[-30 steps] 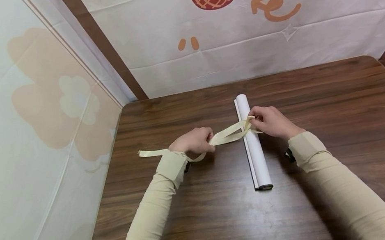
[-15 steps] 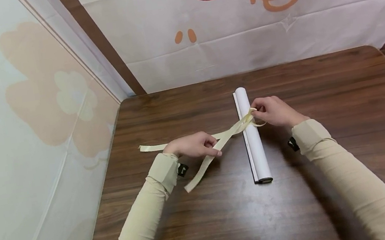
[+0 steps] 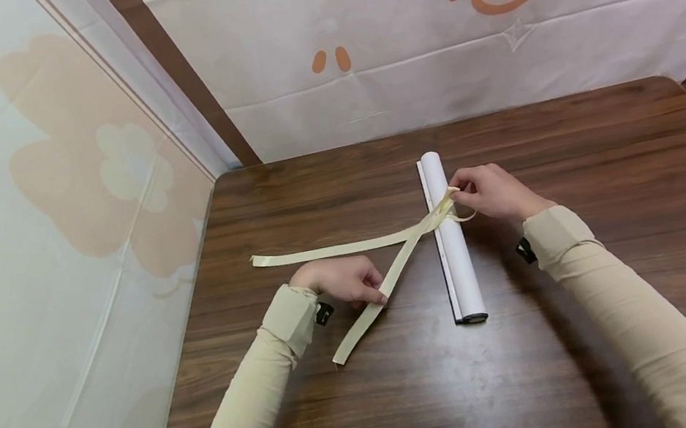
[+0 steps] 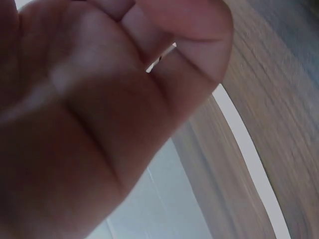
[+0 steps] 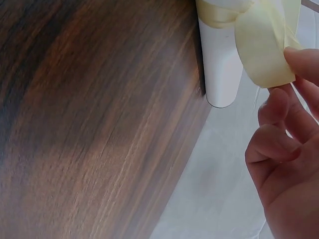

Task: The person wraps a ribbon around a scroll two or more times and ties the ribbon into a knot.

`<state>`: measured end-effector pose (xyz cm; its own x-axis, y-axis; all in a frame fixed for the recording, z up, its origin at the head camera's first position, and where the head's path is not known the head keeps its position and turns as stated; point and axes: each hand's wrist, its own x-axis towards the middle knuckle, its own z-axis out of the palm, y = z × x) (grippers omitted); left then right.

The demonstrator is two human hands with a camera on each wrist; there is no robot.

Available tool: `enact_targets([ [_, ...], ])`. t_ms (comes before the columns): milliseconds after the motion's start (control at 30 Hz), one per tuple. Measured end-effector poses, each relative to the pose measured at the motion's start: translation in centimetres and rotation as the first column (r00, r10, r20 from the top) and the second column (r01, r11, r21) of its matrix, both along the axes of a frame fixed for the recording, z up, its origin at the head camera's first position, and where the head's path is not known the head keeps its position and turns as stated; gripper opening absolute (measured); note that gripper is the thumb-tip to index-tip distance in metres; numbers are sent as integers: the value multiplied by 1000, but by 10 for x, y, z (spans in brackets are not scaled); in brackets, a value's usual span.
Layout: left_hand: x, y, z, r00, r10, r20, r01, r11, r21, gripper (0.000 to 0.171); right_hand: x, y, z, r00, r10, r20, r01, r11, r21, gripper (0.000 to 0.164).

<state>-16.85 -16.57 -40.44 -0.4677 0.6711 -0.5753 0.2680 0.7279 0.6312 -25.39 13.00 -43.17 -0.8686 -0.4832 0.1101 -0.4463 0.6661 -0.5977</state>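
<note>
A white rolled sheet [image 3: 460, 263] lies lengthwise on the wooden table, with a pale yellow ribbon [image 3: 338, 249] around its middle. At the roll my right hand [image 3: 499, 192] pinches a folded part of the ribbon between thumb and fingers; the right wrist view shows this ribbon loop [image 5: 259, 45] close up. My left hand [image 3: 343, 280] is left of the roll, pinching one ribbon tail [image 3: 399, 261] at the thumb, with its loose end below the hand. The other tail runs left along the table. In the left wrist view, curled fingers [image 4: 194, 55] hide the pinch itself.
The brown wood-grain table [image 3: 571, 357] extends around the roll on all sides. A printed white cloth wall [image 3: 277, 128] stands behind it, and another cloth wall [image 3: 86, 319] with a flower print is at the left.
My left hand has slid down and left along one tail, away from the other, so the two tails now spread apart. The right hand has moved slightly up and right with its ribbon fold.
</note>
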Motion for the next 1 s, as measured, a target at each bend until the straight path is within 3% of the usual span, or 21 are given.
enact_targets([
  [400,13,26,-3,997,-70,10,69,995,74,31,-4,4,-1,1000,0,-26,0,1000,-2,12],
  [700,19,47,-12,994,-64,88,45,978,202,22,-5,4,0,1000,8,-20,-8,1000,-2,12],
  [1000,24,72,-20,991,-81,104,49,959,277,23,-4,4,1,1000,11,-15,-11,1000,-8,13],
])
